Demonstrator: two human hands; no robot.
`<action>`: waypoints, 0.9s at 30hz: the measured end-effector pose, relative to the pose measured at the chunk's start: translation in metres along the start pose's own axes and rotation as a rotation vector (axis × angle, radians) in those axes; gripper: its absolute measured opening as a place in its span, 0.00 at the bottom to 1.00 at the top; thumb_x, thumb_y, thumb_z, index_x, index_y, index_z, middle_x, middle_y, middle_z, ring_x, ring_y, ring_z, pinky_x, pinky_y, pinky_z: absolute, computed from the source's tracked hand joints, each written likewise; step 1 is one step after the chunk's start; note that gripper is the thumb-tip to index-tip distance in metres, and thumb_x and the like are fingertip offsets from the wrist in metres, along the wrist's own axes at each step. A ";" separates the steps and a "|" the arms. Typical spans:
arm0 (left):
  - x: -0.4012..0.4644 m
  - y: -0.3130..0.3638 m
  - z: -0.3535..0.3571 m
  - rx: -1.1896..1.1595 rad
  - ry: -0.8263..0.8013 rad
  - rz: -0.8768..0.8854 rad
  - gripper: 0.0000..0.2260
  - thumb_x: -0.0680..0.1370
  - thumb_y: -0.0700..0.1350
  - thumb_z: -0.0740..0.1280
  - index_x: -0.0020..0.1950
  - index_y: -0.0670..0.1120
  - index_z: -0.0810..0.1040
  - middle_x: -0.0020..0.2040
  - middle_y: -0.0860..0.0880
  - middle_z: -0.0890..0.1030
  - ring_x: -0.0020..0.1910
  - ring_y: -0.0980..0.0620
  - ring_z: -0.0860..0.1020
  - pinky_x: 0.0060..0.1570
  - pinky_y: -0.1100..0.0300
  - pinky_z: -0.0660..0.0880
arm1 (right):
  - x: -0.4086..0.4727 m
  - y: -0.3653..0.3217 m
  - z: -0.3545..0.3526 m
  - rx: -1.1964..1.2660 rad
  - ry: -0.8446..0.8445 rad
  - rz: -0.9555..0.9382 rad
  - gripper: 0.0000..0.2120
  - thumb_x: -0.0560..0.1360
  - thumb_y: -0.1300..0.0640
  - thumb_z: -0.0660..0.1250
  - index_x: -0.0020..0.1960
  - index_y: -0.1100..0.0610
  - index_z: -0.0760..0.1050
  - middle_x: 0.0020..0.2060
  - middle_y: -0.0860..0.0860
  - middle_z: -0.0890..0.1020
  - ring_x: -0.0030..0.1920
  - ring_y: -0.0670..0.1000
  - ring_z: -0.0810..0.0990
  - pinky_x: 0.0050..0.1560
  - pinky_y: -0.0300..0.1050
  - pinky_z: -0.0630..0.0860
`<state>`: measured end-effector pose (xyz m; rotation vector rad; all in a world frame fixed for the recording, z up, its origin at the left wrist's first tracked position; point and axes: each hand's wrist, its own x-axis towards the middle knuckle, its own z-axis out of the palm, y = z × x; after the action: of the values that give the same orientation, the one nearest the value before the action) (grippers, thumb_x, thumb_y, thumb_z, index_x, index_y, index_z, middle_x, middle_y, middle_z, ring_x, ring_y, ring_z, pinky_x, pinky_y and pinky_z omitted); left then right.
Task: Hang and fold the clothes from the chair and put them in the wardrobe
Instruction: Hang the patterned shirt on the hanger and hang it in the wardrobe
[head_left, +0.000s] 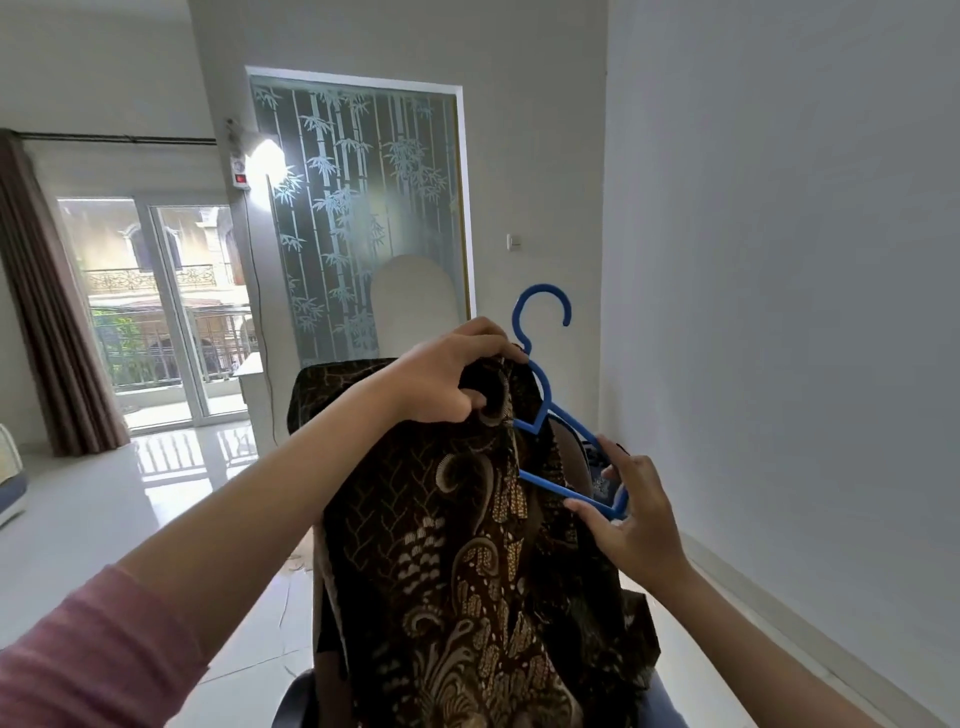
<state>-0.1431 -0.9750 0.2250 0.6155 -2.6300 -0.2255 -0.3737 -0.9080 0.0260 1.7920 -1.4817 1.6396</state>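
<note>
A dark brown batik shirt (467, 561) with gold patterns hangs in front of me, held up at its collar. My left hand (447, 379) grips the collar fabric near the neck of a blue plastic hanger (545, 384). The hanger's hook points up and its left half is inside the shirt. My right hand (631, 514) pinches the hanger's right end, which sticks out of the shirt. Behind the shirt, another brown patterned garment (332, 389) is draped over the chair back. A bit of blue patterned cloth (600, 486) shows behind the hanger.
A white wall (779, 312) runs close along the right. A frosted bamboo-pattern glass door (358, 218) stands ahead, with a white chair back (415, 306) before it. Glass balcony doors (171, 312) and a brown curtain (47, 312) are at left, over glossy white floor tiles (104, 509).
</note>
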 end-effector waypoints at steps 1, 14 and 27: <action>-0.001 -0.001 -0.001 0.013 0.000 -0.003 0.26 0.70 0.32 0.68 0.64 0.53 0.74 0.61 0.58 0.69 0.62 0.56 0.70 0.63 0.66 0.64 | 0.000 -0.001 -0.001 0.005 -0.017 -0.011 0.39 0.66 0.48 0.76 0.72 0.55 0.65 0.45 0.48 0.72 0.40 0.45 0.72 0.34 0.31 0.73; -0.014 -0.016 0.008 -0.090 0.150 -0.030 0.28 0.68 0.26 0.63 0.62 0.50 0.76 0.59 0.54 0.74 0.59 0.60 0.73 0.61 0.59 0.71 | -0.022 -0.021 0.011 -0.214 0.141 -0.093 0.20 0.70 0.52 0.73 0.60 0.55 0.78 0.50 0.54 0.75 0.50 0.51 0.73 0.49 0.47 0.75; -0.044 -0.025 -0.025 -0.152 0.215 -0.122 0.25 0.72 0.26 0.63 0.58 0.53 0.78 0.41 0.55 0.78 0.40 0.43 0.77 0.41 0.61 0.76 | -0.029 -0.015 -0.002 0.307 -0.114 0.408 0.19 0.66 0.69 0.75 0.48 0.48 0.80 0.42 0.41 0.83 0.41 0.39 0.82 0.42 0.32 0.77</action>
<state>-0.0868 -0.9784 0.2254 0.7068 -2.3477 -0.3714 -0.3578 -0.8861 0.0075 1.8509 -1.8251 2.0880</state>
